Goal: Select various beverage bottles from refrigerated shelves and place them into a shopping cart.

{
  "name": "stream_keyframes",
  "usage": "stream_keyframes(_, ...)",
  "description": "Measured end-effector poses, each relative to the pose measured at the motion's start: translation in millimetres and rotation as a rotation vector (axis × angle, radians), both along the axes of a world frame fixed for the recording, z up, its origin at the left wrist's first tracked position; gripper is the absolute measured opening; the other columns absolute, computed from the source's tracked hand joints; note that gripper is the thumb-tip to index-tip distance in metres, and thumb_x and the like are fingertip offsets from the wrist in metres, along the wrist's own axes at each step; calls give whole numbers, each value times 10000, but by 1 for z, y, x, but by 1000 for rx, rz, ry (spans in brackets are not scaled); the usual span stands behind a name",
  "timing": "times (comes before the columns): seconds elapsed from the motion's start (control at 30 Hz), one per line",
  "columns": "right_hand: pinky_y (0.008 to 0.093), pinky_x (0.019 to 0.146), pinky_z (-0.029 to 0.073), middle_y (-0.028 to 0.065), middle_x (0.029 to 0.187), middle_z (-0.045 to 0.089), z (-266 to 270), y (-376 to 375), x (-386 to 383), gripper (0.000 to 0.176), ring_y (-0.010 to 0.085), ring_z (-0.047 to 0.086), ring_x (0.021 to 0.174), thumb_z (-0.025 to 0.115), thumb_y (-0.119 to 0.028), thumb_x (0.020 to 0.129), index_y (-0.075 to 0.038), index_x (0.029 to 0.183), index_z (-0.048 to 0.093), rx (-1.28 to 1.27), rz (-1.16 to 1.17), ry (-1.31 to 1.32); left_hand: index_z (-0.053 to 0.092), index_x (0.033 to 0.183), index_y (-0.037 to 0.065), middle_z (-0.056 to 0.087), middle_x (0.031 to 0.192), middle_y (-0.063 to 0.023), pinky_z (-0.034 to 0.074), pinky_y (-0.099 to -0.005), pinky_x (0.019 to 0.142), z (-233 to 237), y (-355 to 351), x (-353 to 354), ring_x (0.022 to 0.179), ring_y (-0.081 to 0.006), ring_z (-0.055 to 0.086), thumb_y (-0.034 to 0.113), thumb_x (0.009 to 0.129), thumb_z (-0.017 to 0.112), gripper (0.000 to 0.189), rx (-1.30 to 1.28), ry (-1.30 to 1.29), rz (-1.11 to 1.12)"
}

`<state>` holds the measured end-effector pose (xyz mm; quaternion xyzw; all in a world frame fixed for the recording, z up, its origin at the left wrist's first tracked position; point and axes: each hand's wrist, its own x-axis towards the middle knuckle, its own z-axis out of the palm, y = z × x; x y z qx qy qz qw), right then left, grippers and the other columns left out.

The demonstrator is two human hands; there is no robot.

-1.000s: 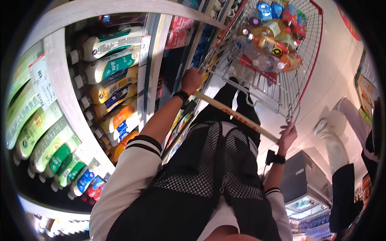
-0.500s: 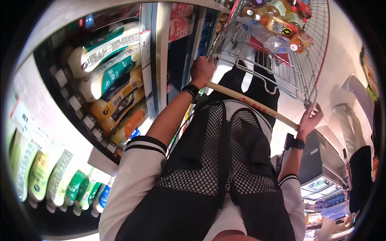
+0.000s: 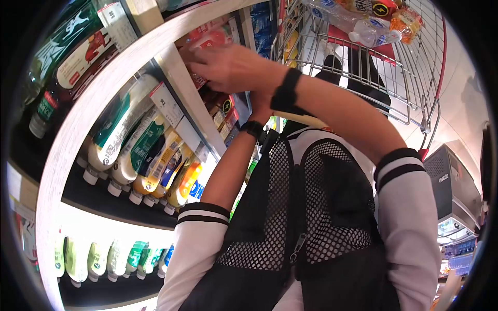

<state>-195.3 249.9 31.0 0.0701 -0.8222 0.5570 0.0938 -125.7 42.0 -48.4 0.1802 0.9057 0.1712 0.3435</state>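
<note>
Red packs (image 3: 210, 37) sit on an upper shelf of the drinks rack, right at the fingertips of the right hand (image 3: 223, 67). That hand reaches across the body to them, back of the hand toward the camera, fingers (image 3: 193, 56) stretched forward side by side and not closed around anything that shows; motion blur hides whether the tips touch a pack. A black wristband (image 3: 284, 90) wraps the right wrist. Just under that wrist is the left hand (image 3: 261, 110), mostly hidden behind the right forearm, so I cannot tell whether it is spread or clenched; a black watch (image 3: 252, 128) sits on its wrist. Both arms wear white sleeves with black-striped cuffs, over a black mesh vest (image 3: 311, 207). Below the reaching hand a white shelf edge (image 3: 104, 98) carries a price label (image 3: 166, 103), and under it lie rows of bottles with green and white labels (image 3: 122, 129) beside orange ones (image 3: 182, 179). Dark bottles (image 3: 57, 67) stand above, at the upper left. To the right, well apart from the shelf, a wire cart (image 3: 415, 67) holds more drink bottles (image 3: 363, 28).
</note>
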Motion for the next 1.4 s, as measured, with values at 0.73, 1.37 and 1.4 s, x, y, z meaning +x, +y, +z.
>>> stream_keyframes(0.73, 380, 665, 568, 40, 905, 671, -2, -31, 34, 156, 242, 701, 862, 650, -200, 854, -123, 977, 595, -44, -375, 246, 470, 1460, 83, 552, 1444, -152, 391, -459, 1103, -12, -4, 5, 1345, -314, 514, 346, 987, 637, 566, 147, 118, -174)
stream_keyframes(1.37, 305, 704, 537, 109, 881, 681, 48, 197, 149, 208, 213, 667, 757, 820, -67, 822, -43, 961, 667, 124, -739, 78, 750, 993, 41, 721, 935, -249, 546, -541, 781, 42, 75, -10, 925, -450, 690, 437, 979, 607, 421, -289, 23, 224)
stream_keyframes(1.4, 326, 709, 540, 128, 903, 677, 40, 211, 148, 214, 261, 671, 764, 807, -76, 831, -35, 978, 658, 219, -682, 129, 748, 979, 36, 721, 929, -249, 544, -541, 776, 41, 72, -12, 925, -453, 689, 425, 982, 606, 414, -276, 17, 222)
